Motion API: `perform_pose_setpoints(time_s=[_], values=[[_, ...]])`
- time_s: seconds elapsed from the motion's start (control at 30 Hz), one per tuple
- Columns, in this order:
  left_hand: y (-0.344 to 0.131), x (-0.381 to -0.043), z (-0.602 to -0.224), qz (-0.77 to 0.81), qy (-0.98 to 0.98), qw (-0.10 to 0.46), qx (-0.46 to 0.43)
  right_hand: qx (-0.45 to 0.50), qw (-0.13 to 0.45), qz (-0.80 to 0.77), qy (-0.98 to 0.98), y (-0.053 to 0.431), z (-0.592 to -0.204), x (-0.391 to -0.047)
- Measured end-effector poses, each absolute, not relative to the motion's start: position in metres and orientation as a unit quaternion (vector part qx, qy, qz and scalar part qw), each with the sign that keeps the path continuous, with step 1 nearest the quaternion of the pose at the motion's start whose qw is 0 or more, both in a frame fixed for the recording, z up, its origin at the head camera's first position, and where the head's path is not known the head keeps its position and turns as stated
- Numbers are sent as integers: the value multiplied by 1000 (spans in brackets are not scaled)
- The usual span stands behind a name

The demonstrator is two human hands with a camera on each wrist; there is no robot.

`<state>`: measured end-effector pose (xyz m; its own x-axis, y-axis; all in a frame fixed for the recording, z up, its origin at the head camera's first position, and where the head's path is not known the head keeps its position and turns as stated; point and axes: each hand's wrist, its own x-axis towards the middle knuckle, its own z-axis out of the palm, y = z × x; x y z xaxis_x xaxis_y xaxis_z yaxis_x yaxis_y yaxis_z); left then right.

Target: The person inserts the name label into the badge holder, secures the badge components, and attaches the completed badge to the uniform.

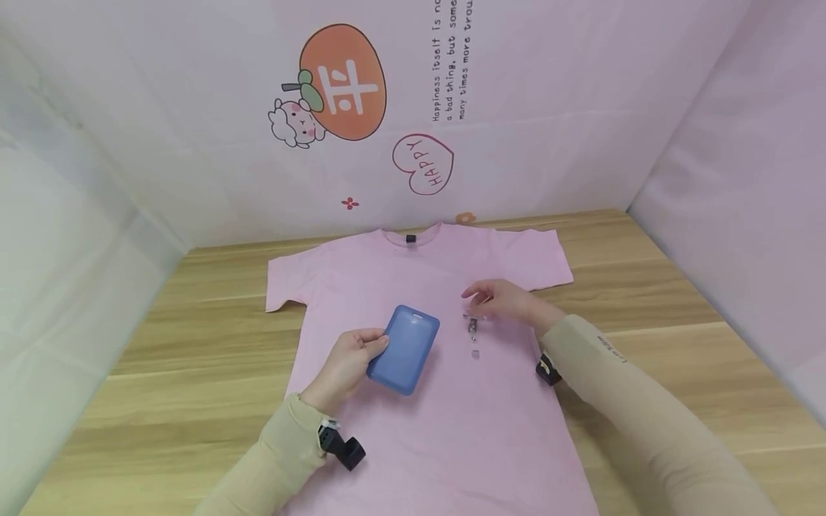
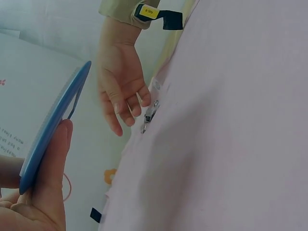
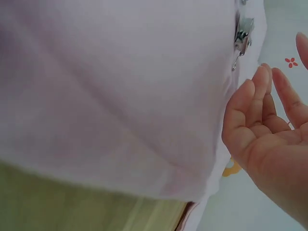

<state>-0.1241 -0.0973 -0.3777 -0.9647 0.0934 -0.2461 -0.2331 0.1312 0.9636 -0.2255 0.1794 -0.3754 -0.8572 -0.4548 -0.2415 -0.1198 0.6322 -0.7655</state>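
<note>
My left hand (image 1: 345,364) pinches a blue badge holder (image 1: 404,350) by its left edge, thumb on its face and fingers behind. The holder is tilted over the pink T-shirt (image 1: 445,437), its slot at the top. To the right, a small metal badge clip (image 1: 473,327) with a clear strap end (image 1: 475,354) lies on the shirt. Right beside the clip is my right hand (image 1: 503,299), fingers loosely bent and holding nothing. The right wrist view shows the clip (image 3: 243,36) just past those fingertips.
The T-shirt is spread on a wood-grain table (image 1: 174,373), its neckline with a black label (image 1: 411,239) toward the back. A white printed backdrop (image 1: 548,107) rises behind the table, with similar sheets at both sides. Black camera straps (image 1: 342,444) sit on both wrists.
</note>
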Motion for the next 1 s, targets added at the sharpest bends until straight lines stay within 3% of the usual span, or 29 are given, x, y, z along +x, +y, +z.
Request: perform_pose_setpoints(time_s=[1.0], values=[[-95,-123,-382,672,729,127,-41,-217,210,-299,905,173,-380,-223]])
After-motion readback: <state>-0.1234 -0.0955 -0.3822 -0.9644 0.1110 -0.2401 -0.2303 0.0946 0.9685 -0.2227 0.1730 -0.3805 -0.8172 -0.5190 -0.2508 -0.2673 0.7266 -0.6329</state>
